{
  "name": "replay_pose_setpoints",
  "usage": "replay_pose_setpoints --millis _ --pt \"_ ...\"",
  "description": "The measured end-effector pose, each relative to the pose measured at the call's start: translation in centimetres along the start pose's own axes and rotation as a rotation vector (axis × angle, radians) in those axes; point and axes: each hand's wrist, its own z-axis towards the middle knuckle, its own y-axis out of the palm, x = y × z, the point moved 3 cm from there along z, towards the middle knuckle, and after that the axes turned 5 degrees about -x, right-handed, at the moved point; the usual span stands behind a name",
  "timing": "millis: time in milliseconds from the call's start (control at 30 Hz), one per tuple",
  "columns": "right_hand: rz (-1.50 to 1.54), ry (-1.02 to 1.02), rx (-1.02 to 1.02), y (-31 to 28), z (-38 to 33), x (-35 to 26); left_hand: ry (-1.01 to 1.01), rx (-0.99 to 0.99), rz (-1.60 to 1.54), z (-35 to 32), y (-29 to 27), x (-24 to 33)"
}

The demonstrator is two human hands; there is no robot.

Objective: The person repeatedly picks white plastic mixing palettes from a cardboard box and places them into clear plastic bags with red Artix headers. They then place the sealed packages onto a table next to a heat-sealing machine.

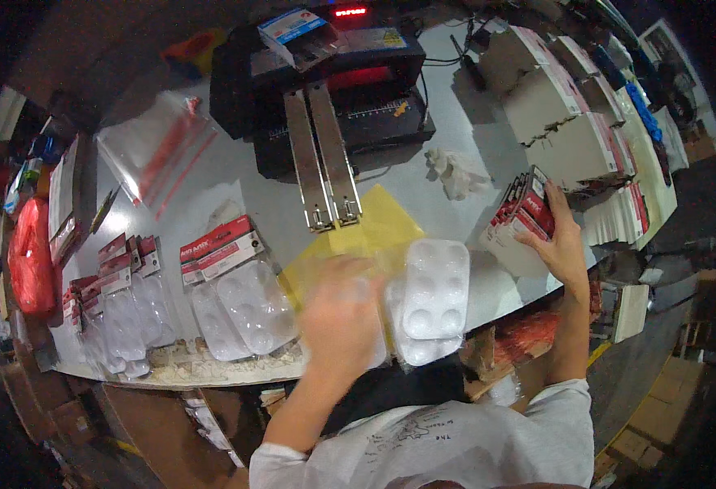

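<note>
The left hand is blurred over the yellow sheet at the desk's near edge, touching the clear blister trays; whether its fingers grip one I cannot tell. The right hand has its fingers closed around a stack of red-and-white cards standing near the right edge.

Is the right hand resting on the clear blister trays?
No, the right hand grips a stack of red and white cards at the table's right edge, apart from the clear blister trays.
</note>
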Motion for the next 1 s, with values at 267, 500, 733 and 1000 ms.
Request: replay_pose_setpoints --millis 267,500,733,1000 --pt "-0.037 0.034 0.056 0.0 0.7 1.4 -0.034 -0.075 0.013 4.1 5.9 1.7" --pt "0.321 0.146 0.212 -1.6 -1.1 -5.6 -0.343 0.142 -1.001 -1.2 0.0 0.0" --pt "0.627 -0.273 -0.339 1.1 0.6 -18.0 -0.423 -0.021 -1.167 -3.0 -1.5 -0.3" --pt "0.481 -0.269 -0.588 4.3 1.4 -20.1 -0.464 -0.018 -0.811 -3.7 -1.6 -1.5"
